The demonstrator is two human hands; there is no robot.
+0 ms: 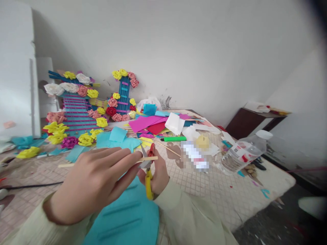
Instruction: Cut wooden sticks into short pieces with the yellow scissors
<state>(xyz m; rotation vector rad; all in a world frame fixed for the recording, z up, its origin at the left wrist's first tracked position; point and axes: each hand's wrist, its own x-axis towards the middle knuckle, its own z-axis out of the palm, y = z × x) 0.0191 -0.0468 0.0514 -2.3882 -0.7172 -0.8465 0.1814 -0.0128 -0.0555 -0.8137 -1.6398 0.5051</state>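
My right hand (158, 172) is closed round the handles of scissors (148, 185) with yellow and red grips. Their blades are parted around a thin pale wooden stick (150, 158). My left hand (102, 177) pinches that stick, whose short end sticks out to the right past the blades. Below both hands lies a turquoise sheet (125, 217) with several dark raised strips across it.
Paper-flower decorations (79, 109) lean at the back left. Coloured paper sheets (148, 123), a green marker (175, 139) and crumpled white paper (190, 132) lie mid-table. A clear plastic bottle (242, 153) is at the right, near a dark wooden piece (245, 122).
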